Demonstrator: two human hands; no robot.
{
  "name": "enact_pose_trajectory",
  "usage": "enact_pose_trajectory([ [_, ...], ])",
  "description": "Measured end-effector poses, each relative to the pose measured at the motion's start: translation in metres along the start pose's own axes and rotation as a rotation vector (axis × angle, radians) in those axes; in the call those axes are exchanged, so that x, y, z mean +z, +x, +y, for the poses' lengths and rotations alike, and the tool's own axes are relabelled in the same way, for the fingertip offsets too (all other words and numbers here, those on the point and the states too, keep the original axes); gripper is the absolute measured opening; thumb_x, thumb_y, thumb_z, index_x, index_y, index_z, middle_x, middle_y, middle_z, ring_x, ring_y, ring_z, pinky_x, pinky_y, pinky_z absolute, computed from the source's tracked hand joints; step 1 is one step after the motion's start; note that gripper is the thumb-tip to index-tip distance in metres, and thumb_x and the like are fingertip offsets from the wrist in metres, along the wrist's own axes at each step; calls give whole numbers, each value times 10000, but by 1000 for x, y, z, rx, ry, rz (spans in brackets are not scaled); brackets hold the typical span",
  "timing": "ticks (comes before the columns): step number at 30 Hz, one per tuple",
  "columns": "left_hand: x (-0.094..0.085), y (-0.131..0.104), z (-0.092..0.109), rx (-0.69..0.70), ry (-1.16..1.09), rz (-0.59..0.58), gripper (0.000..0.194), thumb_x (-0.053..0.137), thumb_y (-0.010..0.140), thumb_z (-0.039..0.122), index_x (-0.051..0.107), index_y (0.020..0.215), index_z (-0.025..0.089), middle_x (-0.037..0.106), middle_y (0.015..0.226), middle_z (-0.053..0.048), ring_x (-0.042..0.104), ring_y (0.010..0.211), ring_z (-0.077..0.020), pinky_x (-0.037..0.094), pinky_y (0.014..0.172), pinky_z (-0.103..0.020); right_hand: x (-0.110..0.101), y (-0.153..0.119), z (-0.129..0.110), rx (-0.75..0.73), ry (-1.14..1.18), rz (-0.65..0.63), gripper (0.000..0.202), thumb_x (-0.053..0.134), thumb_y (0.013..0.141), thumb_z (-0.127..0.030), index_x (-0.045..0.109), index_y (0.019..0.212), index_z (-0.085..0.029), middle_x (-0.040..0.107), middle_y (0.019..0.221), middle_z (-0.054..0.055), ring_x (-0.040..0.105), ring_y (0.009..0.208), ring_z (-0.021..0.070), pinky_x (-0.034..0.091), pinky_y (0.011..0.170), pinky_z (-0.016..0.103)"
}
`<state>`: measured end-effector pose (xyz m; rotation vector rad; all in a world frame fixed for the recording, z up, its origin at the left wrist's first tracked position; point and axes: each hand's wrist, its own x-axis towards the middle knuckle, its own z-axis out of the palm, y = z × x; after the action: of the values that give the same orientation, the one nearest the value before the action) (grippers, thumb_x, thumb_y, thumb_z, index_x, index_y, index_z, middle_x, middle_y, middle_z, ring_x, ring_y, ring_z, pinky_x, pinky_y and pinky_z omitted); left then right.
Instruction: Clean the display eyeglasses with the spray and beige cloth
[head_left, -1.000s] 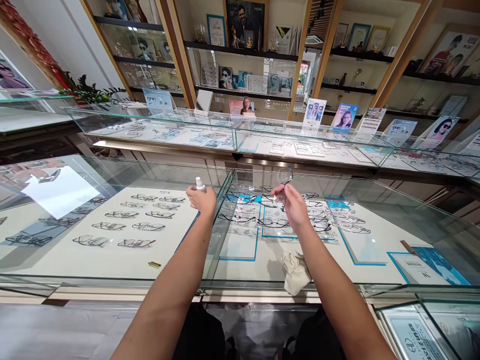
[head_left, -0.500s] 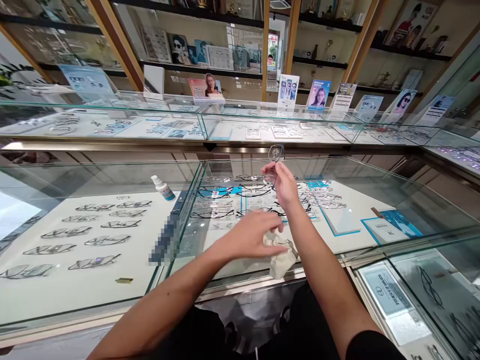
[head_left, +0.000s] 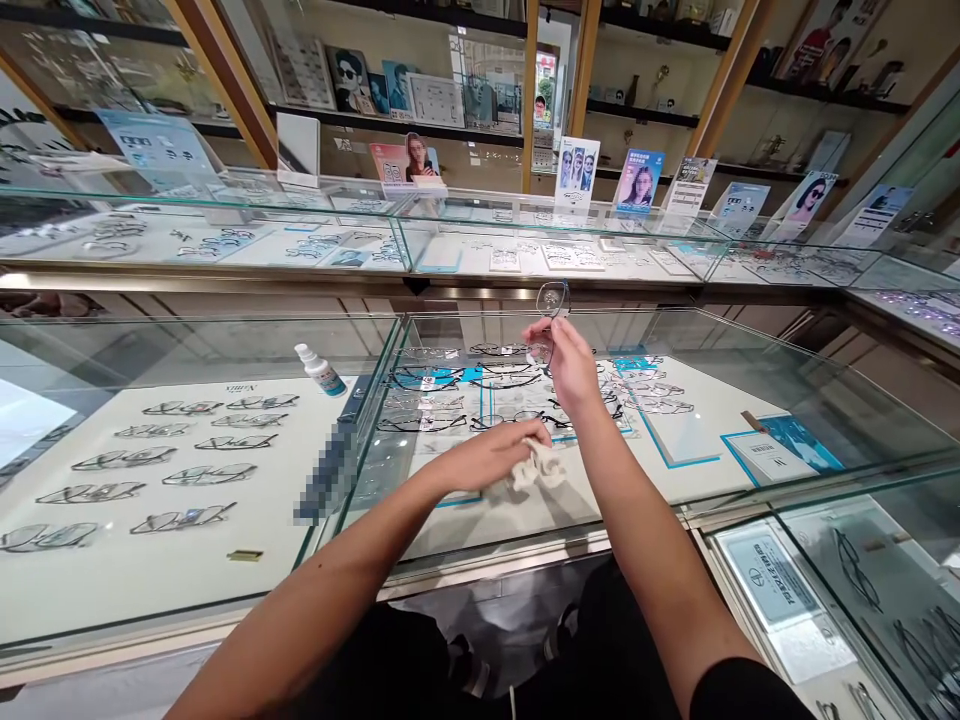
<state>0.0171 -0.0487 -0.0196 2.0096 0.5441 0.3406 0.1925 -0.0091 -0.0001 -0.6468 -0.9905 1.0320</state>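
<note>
Raised over the glass case, my right hand (head_left: pixel 574 365) pinches a pair of thin-rimmed eyeglasses (head_left: pixel 553 299); one clear lens stands up above the fingertips, and the other is partly behind the hand. My left hand (head_left: pixel 499 455) is lower and closed on a crumpled cream cloth (head_left: pixel 541 470), which bunches out past the fingers. The cloth and the eyeglasses are apart. Under the glass below both hands lie rows of eyeglass frames (head_left: pixel 424 423).
A white spray bottle (head_left: pixel 321 370) with a blue label stands on the left case. More eyeglasses (head_left: pixel 124 458) lie in that case. Glass edges (head_left: pixel 360 430) run between the cases. A second counter (head_left: pixel 480 287) with upright advertising cards (head_left: pixel 576 175) is across from me.
My left hand has closed more around the cloth and drawn it up and slightly left. My right hand keeps its hold on the eyeglasses, nearly still.
</note>
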Motion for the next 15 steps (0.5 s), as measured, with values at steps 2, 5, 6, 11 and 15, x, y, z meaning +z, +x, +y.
enact_pose_trajectory([
  [2,-12,0,-5,-45,-252,86,190,471,921,339,601,960,205,634,892,-26,561,777,-189,420,681,-289,-1,0,0,-5,10,-4,291,707,904,-526,704,883,-235,764,922,18,673,881,167,497,734,272],
  [5,-28,-3,-10,-47,-508,191,320,643,865,506,571,925,200,588,785,3,507,660,-151,371,597,-264,-1,0,0,-1,-6,-4,292,697,909,-530,713,889,-239,762,915,22,671,874,172,494,715,273],
  [6,-32,-4,-10,-41,-553,233,357,712,823,511,569,929,200,587,776,10,504,648,-142,365,588,-255,-1,0,-1,3,-14,-4,292,695,908,-532,712,889,-241,762,917,24,671,877,176,495,714,276],
  [11,-40,-7,-5,-41,-612,431,355,778,802,490,639,913,183,614,785,4,531,639,-131,396,597,-246,-1,-2,-3,1,-23,-2,299,712,890,-546,708,881,-248,759,929,30,674,897,189,499,735,294],
  [15,-46,-9,-2,16,-623,466,406,733,836,492,729,1062,156,687,930,-53,615,787,-180,446,693,-266,0,-3,-3,6,-45,-7,315,710,893,-562,710,876,-247,751,933,37,672,918,202,502,749,308],
])
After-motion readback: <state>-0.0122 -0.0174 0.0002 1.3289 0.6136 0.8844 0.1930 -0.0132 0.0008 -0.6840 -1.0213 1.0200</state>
